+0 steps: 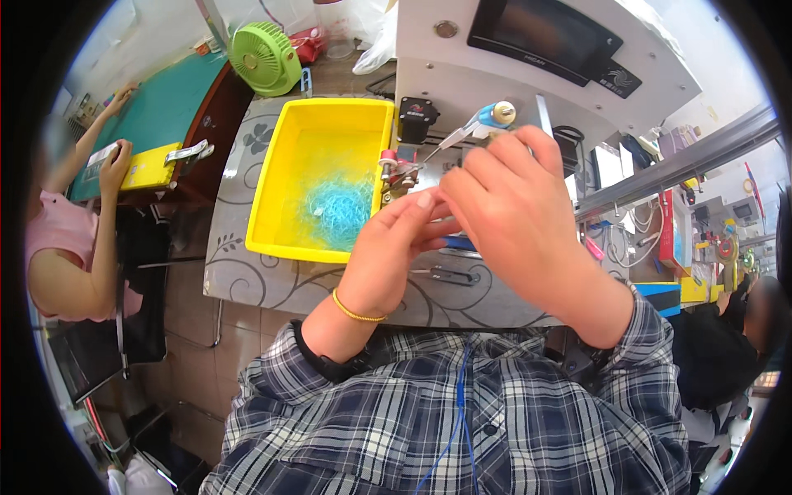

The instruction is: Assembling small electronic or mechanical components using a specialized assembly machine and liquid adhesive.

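In front of my chest, beside the machine's work area, my hands meet. My left hand (398, 237) has its thumb and fingers pinched together. My right hand (510, 198) is curled, its fingertips close to the left thumb; whatever lies between them is too small or hidden to make out. Just beyond the right knuckles is a slender pointed tool with a blue and white end (487, 118); whether the hand touches it I cannot tell. Small metal machine parts with a red piece (388, 162) stand behind my left fingers. A yellow bin (262, 198) holds a tangle of light blue thread (338, 210).
A white machine (429, 74) with a dark screen (540, 37) and a black motor (417, 120) rises behind. Small dark snips (452, 275) lie on the patterned table (235, 268). A green fan (264, 59) stands back left. Other people sit at left and right.
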`<state>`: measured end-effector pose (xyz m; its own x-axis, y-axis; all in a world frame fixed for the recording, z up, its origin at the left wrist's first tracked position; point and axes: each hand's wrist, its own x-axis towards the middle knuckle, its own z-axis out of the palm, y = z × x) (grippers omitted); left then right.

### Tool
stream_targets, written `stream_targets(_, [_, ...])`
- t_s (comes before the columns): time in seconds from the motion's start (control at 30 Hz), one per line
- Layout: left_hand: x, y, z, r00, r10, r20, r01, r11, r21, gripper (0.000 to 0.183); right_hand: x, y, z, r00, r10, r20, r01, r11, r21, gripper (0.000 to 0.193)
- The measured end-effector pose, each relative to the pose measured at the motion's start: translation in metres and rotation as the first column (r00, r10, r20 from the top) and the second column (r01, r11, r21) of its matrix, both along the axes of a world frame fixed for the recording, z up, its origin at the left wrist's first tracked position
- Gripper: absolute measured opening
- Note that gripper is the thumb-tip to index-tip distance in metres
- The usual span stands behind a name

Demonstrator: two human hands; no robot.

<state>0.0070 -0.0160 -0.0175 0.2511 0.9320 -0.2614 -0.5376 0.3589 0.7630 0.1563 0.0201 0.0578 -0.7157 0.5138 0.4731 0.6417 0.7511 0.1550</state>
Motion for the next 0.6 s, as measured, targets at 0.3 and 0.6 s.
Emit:
stream_targets(0.3, [-0.030, 0.005, 0.007, 0.996, 0.080, 0.025, -0.074, 0.983, -0.170, 0.022, 0.031, -0.045, -0.011, 0.938, 0.070, -0.339, -0.074, 0.997, 0.002, 0.033])
stream_targets(0.6, [-0.028, 0.024, -0.011, 0.880, 0.226, -0.417, -0.169, 0.971, 0.170, 0.014, 0.111, -0.072, -0.123, 0.933, 0.009, -0.359, -0.145, 0.924, -0.353, 0.018])
